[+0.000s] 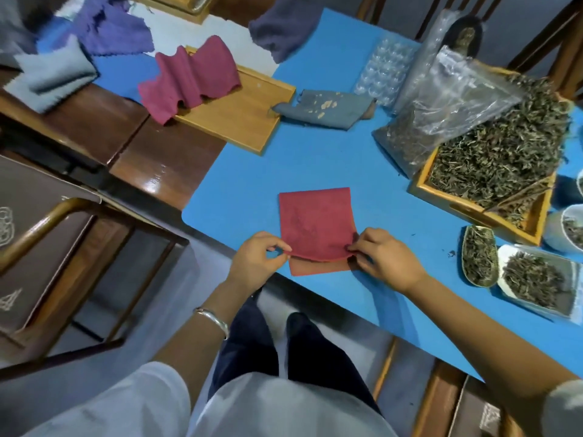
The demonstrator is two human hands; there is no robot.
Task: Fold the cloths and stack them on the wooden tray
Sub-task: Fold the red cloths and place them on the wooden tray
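Both the left hand and right hand pinch the red cloth at its near corners, fingers clamped on what looks like limp, light fabric best held there.

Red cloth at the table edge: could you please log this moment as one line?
red cloth | half folded | left hand, right hand pinch fold corners | wooden tray unstacked

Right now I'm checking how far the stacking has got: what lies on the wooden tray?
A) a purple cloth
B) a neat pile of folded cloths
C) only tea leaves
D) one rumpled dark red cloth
D: a single unfolded dark red cloth drapes over the wooden tray, hanging over its left edge, while both hands pinch another red cloth nearer the person.
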